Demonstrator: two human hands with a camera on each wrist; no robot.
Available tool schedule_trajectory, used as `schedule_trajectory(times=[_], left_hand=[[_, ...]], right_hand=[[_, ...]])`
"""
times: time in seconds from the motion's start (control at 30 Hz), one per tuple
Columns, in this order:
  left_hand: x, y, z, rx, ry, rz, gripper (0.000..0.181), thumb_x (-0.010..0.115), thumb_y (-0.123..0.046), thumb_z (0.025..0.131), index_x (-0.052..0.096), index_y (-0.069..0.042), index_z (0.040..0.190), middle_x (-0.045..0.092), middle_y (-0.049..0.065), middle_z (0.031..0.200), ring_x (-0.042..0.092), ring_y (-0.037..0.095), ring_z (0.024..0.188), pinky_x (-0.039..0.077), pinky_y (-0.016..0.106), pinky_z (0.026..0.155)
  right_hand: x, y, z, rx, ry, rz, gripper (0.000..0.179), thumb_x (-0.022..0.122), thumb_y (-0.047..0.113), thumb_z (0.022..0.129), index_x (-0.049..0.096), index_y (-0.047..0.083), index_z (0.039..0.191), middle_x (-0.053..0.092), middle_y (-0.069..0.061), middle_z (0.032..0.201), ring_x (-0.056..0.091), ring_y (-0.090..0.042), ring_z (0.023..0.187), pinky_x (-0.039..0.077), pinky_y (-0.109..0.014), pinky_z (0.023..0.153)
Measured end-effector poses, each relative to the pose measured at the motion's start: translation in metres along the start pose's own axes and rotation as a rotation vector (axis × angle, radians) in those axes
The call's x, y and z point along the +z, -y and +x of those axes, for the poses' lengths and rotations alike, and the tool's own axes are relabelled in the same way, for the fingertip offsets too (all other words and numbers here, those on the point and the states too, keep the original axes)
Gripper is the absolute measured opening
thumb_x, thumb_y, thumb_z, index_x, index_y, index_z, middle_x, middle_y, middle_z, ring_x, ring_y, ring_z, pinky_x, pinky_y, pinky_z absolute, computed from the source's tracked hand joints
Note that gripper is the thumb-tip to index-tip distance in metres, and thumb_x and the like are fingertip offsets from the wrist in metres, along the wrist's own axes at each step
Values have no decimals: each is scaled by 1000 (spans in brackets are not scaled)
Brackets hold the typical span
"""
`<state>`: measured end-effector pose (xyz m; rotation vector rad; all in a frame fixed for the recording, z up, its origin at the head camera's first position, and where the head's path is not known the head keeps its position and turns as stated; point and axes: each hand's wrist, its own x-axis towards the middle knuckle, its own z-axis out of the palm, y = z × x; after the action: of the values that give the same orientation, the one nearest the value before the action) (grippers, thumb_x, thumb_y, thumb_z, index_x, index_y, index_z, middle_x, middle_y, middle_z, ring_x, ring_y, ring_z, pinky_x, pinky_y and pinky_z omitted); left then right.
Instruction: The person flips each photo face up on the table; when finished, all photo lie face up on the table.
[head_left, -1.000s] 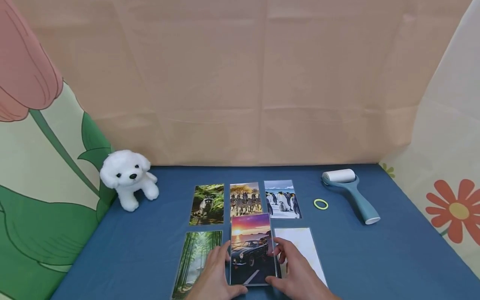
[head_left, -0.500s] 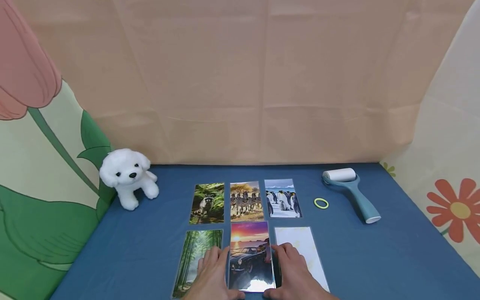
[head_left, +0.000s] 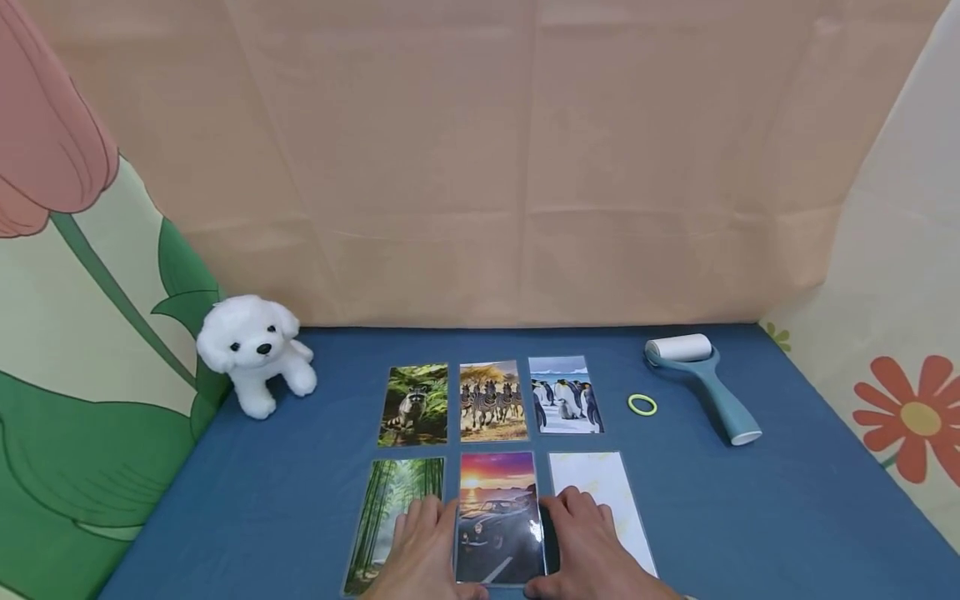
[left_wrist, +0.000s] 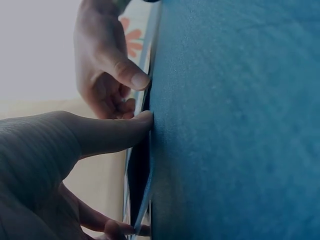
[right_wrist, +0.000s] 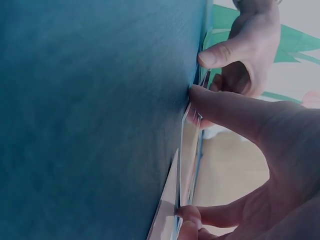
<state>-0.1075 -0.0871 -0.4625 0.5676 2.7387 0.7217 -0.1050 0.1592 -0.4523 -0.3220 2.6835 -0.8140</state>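
A laminated photo card of a car at sunset (head_left: 498, 533) lies in the front row in the head view, at or just above the cloth. My left hand (head_left: 423, 546) holds its left side, the thumb at the near edge. On its right side my right hand (head_left: 588, 542) grips it in the same way. Both wrist views show thumbs and fingertips on the card's edges, with the card looking slightly bowed. A bamboo forest card (head_left: 386, 500) lies partly under my left hand. Beside my right hand is a whitish card (head_left: 600, 471), partly covered.
Behind lie a raccoon card (head_left: 414, 404), a zebra card (head_left: 492, 402) and a penguin card (head_left: 566, 396). A white plush dog (head_left: 255, 350) stands at back left. On the right are a yellow-green ring (head_left: 642, 405) and a lint roller (head_left: 705, 383) on the blue cloth (head_left: 750, 533).
The car card has come down toward me, off the zebra card's near edge, into the gap between the bamboo and whitish cards. Both hands have moved slightly nearer with it.
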Motion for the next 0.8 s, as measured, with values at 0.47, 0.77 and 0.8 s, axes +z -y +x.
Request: schedule_trajectory(times=[0.47, 0.77, 0.8], left_hand=[[-1, -1, -3, 41, -27, 142, 97, 77, -73, 71, 60, 4, 128, 31, 2, 89, 26, 21, 82, 24, 38, 72], [0, -2, -1, 28, -23, 205, 95, 75, -75, 71, 60, 4, 122, 35, 4, 90, 28, 22, 82, 26, 38, 70], [0, -4, -1, 19, -21, 208, 96, 75, -75, 72, 60, 4, 124, 36, 5, 90, 29, 23, 82, 27, 38, 71]], right_hand=[[-2, 4, 5, 6, 71, -119, 91, 89, 58, 66, 62, 0, 129, 47, -5, 105, 43, -28, 98, 33, -52, 86], [-3, 2, 2, -9, 68, -116, 90, 88, 59, 68, 62, 0, 130, 46, -4, 102, 42, -27, 96, 32, -50, 84], [-3, 2, 1, -14, 56, -115, 89, 88, 59, 67, 62, 0, 129, 46, -3, 103, 42, -27, 95, 32, -50, 83]])
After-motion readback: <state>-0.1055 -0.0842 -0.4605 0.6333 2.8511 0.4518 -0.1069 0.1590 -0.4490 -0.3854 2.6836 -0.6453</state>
